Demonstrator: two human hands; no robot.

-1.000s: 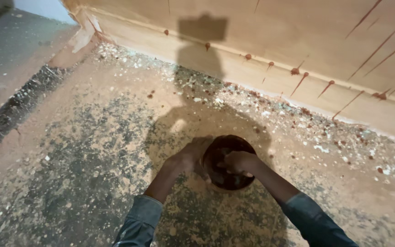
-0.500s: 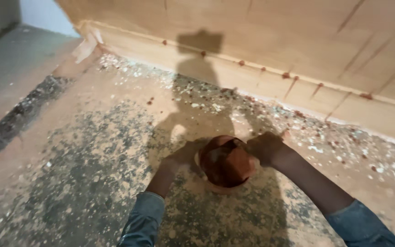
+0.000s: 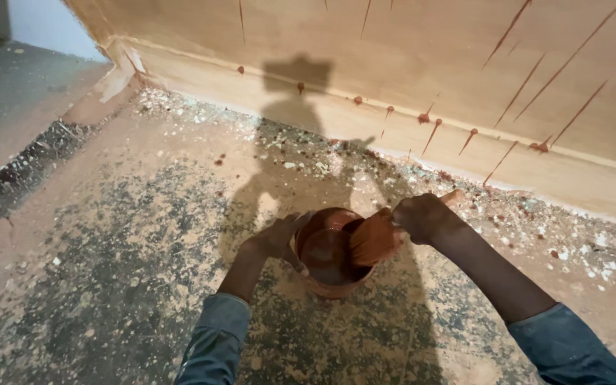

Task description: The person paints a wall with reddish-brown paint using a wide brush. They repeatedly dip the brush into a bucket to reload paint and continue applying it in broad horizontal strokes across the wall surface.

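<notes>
Speckled concrete floor (image 3: 108, 285), dusty w/ paint flecks; tan wall (image 3: 408, 64) behind, streaked w/ red-brown drips down to the baseboard. Our shadow falls across both.

Obs: small round pot (image 3: 329, 264) of red-brown paint sits low in front of us, approx. centre of view, just above or on the floor — can't tell which. Left hand (image 3: 276, 239) wraps the pot's left wall, fingers curled round the rim side. Right hand (image 3: 422, 216) is closed on the handle of a wide brush (image 3: 374, 237); bristle end is loaded w/ paint and rests across the pot's right rim.

Handling (our judgement): pot looks rigid, prob. light-to-moderate since it's partly full; liquid will slosh if tilted. Outer wall is smeared, so likely slick — best hold is a full wrap round the body, below the rim. Brush bristles soft and drippy; take it by the handle only.
</notes>
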